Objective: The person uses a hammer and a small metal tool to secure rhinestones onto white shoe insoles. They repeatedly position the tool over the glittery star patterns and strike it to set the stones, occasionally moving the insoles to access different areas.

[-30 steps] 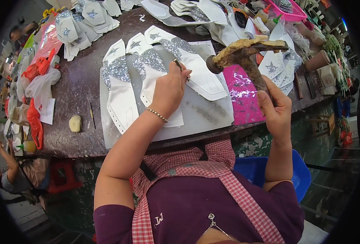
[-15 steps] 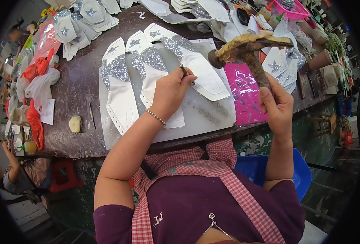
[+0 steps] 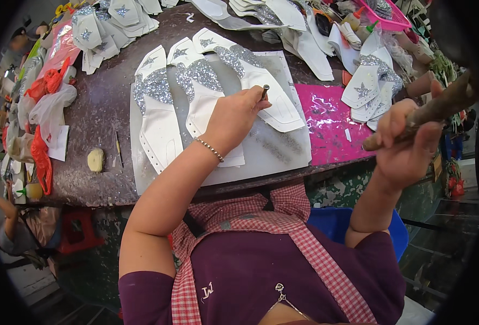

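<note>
My left hand (image 3: 234,116) is closed on a short dark metal punch (image 3: 265,91), held over the rightmost of three white pieces like boot uppers. That right piece (image 3: 283,111) has a silver glitter band and a star. Beside it lie the middle piece (image 3: 200,103) and the left piece (image 3: 161,122), with small holes along their lower edges. All three rest on a pale board (image 3: 234,177). Off to the right, my right hand (image 3: 407,146) is raised, wrapped round the wooden handle of a hammer (image 3: 440,111); its head is lost in the dark rim.
A pink sheet (image 3: 326,138) lies right of the board. Stacks of similar white pieces (image 3: 112,32) and a pink basket (image 3: 394,19) sit at the back. On the left are a yellowish lump (image 3: 95,161), a thin tool (image 3: 119,149) and plastic bags (image 3: 55,105).
My right hand has swung the hammer up and to the right, away from the board. My left hand has shifted slightly right, and the punch stands more upright on the right piece.
</note>
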Tool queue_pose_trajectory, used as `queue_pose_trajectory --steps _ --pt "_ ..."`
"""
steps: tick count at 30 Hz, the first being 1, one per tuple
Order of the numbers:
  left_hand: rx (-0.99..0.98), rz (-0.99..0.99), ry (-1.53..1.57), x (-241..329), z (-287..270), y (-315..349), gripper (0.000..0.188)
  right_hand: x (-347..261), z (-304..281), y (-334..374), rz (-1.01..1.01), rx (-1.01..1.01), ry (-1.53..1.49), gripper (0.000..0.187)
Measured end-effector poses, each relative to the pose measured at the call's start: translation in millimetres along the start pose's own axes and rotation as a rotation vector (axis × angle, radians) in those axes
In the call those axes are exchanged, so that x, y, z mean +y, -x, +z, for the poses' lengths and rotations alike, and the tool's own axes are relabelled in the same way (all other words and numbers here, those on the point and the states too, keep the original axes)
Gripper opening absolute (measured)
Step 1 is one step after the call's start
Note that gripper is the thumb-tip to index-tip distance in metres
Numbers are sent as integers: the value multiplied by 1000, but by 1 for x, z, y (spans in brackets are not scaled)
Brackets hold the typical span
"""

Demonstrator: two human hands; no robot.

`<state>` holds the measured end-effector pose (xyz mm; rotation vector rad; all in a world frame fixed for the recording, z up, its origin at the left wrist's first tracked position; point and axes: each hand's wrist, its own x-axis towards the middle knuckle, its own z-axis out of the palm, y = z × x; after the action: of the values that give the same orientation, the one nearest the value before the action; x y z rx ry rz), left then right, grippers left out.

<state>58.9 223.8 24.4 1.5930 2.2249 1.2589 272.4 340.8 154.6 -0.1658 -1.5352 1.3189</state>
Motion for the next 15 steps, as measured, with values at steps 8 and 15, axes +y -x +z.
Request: queue_pose_trajectory --steps 8,15 --pt "26 -114 -16 -12 8 2 14 13 -18 10 238 -429 747 33" --pt "69 -102 115 -1 13 6 14 23 -42 35 388 -275 544 37"
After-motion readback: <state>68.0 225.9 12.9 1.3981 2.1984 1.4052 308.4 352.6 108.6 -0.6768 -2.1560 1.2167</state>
